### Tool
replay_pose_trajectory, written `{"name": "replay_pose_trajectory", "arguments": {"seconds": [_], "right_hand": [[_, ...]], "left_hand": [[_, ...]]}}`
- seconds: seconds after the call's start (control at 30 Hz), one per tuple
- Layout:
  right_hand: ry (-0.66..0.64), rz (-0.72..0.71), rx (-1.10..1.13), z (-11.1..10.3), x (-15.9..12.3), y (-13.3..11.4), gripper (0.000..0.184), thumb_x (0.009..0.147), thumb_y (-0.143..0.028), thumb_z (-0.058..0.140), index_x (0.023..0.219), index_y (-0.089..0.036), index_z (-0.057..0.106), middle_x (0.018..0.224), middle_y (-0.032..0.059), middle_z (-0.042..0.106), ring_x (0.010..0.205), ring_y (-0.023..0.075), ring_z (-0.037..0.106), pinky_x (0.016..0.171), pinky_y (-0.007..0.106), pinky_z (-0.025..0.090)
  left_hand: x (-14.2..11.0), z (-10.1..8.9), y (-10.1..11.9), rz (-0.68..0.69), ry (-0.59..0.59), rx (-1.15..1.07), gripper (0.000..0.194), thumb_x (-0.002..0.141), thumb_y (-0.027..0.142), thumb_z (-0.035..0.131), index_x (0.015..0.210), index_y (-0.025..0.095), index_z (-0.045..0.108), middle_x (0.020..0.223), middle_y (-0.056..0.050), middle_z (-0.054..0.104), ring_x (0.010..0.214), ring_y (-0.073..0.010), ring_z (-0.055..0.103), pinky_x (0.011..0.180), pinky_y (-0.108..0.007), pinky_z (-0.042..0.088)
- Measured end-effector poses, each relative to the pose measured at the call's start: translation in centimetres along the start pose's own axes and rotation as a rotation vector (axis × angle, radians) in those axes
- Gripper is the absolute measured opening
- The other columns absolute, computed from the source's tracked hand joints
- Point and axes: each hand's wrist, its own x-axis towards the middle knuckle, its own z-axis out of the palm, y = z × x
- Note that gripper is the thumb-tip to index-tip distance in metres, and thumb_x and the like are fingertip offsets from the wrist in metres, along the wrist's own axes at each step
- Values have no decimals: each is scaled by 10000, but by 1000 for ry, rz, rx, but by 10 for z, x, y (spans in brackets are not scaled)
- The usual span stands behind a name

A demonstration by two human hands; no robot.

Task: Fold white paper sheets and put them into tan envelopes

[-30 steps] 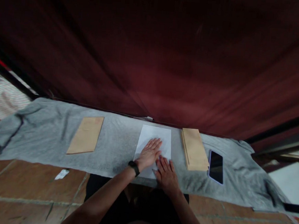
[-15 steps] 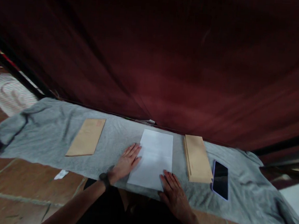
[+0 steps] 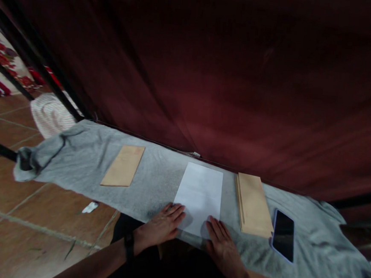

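White sheets of paper (image 3: 199, 191) lie flat on a grey cloth (image 3: 157, 175) in front of me; whether it is one sheet or a stack I cannot tell. My left hand (image 3: 162, 225) rests on the paper's near left edge, its fingers stretched out. On the near right edge lies my right hand (image 3: 220, 242), fingers flat and extended. A brown envelope (image 3: 124, 166) lies to the left with a faint reddish mark at its top corner. To the right sits a small stack of brown envelopes (image 3: 255, 204).
A phone (image 3: 283, 235) in a purple case lies right of the envelope stack. Dark red fabric (image 3: 209, 81) rises behind the cloth-covered surface. Black metal bars (image 3: 47, 55) stand at the left. A white scrap (image 3: 90, 207) lies on the tiled floor (image 3: 51, 214).
My left hand has slid down the paper's left edge toward its near corner. My right hand stays at the near right edge. The view has shifted, showing more floor at the left.
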Motion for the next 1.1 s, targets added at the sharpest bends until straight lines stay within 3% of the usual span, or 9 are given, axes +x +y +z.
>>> {"name": "replay_pose_trajectory", "arguments": {"seconds": [0.2,0.4,0.6,0.83,1.0,1.1], "right_hand": [[-22,35,49,-2,3,0,511,870,-104,537,1378,-150,566,1465,128,534,1341,247,516,1146,416,427],[-24,102,305,-9,2,15,428,925,-98,472,1286,-245,649,1361,40,637,1264,190,583,1103,395,480],[-36,164,549,-12,-16,14,331,968,-185,499,1216,-300,685,1167,18,729,1112,183,668,981,351,556],[28,194,532,-10,-26,15,359,903,-121,511,1171,-269,698,1225,56,706,1189,218,628,1021,432,514],[88,339,549,-7,-14,17,247,955,-263,519,1107,-267,714,1087,52,747,1035,224,697,933,389,558],[171,480,588,-4,-1,20,277,976,-394,494,1023,-238,718,949,58,751,882,224,718,798,337,582]], "left_hand": [[3,-6,8,-5,4,13,483,889,160,563,1370,186,526,1492,-114,510,1392,-244,448,1168,-415,307],[6,-7,-7,-15,77,-101,459,859,40,511,1268,223,614,1353,-71,641,1248,-208,590,1099,-385,418],[-13,-2,-11,-27,146,-369,297,888,86,522,1048,259,704,1071,-15,753,1005,-179,693,932,-331,538],[-22,11,-23,-45,206,-494,468,738,-46,514,1011,266,733,1182,-24,731,1166,-201,639,1038,-427,499],[-9,7,-28,-161,305,-624,155,889,216,596,943,240,739,1012,-37,766,978,-192,699,906,-347,559],[2,1,-29,-339,334,-700,217,913,381,581,909,230,737,925,-27,768,873,-186,705,814,-306,568]]}}
